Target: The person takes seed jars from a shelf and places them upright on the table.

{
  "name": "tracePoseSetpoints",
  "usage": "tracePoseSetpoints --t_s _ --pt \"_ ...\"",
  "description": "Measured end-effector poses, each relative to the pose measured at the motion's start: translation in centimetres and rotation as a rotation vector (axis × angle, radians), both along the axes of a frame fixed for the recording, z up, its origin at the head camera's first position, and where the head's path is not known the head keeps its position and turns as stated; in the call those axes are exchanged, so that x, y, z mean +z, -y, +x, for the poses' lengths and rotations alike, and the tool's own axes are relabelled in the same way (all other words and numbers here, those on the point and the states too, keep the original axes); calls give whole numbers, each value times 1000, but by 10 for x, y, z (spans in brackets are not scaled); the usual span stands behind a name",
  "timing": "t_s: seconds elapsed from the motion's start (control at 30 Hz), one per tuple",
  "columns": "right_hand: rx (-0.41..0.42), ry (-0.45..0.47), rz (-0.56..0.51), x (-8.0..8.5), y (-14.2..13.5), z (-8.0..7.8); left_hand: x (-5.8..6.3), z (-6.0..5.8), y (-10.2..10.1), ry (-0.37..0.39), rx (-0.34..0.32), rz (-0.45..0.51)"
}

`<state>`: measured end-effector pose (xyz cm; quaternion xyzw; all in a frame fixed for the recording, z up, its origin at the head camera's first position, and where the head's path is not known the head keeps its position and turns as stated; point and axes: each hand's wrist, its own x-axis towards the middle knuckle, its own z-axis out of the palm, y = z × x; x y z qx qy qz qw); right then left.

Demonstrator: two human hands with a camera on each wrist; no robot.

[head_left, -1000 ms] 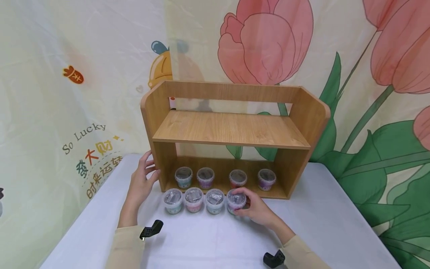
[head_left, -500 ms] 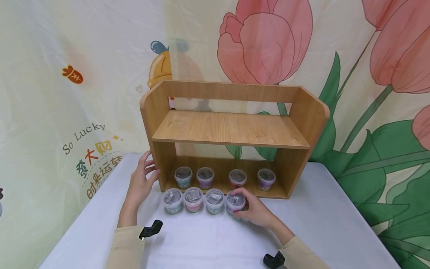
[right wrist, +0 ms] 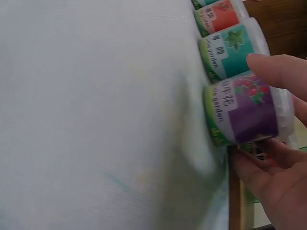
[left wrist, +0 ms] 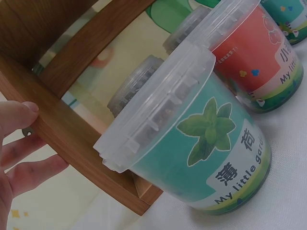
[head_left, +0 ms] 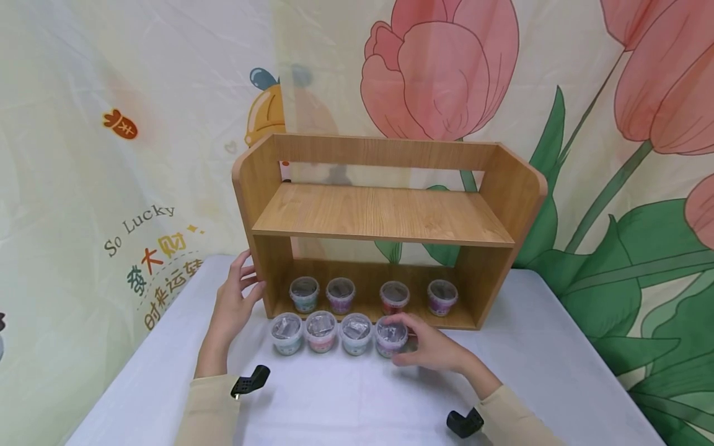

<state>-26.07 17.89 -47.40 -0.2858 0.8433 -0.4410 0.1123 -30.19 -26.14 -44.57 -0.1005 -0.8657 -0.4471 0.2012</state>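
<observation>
Four-sided wooden shelf (head_left: 385, 214) stands on the table; my left hand (head_left: 237, 303) touches its left side panel, with fairly straight fingers and the thumb near the front edge. In front of the shelf stands a row of lidded plastic cups. My right hand (head_left: 432, 344) is at the row's right end, fingers and thumb spread loosely around the purple-labelled cup (right wrist: 252, 110), its thumb off the wall. Left of it are a teal cup (head_left: 356, 334), a red-labelled cup (head_left: 321, 332) and another teal cup (left wrist: 201, 139) with a mint leaf picture.
Inside the lower shelf stand more lidded cups: a teal one (head_left: 304, 295), purple ones (head_left: 341, 296) and a red one (head_left: 395, 297). The upper board (head_left: 385, 214) lies above them. A white cloth (head_left: 334, 402) covers the table, and a printed curtain (head_left: 167, 93) hangs behind.
My right hand has loosened from the end cup and shifted slightly right, its thumb moving away. That cup now stands in line with the row. My left hand stays on the shelf side.
</observation>
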Motion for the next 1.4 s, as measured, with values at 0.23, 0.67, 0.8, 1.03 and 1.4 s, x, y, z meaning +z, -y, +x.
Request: tracePoseSetpoints --t_s 0.23,0.67,0.8,1.03,1.4 --pt "81 -26 -16 24 -5 2 -2 0 0 3 -1 0" --pt "66 -116 -3 70 2 0 -4 1 2 0 2 -3" --pt "45 -91 -39 80 11 -1 -4 1 2 6 3 -6" --pt "5 -80 -72 90 31 -5 -3 0 2 -3 4 -7" --pt "-57 -64 -91 95 64 -12 -4 -1 1 -15 2 -10"
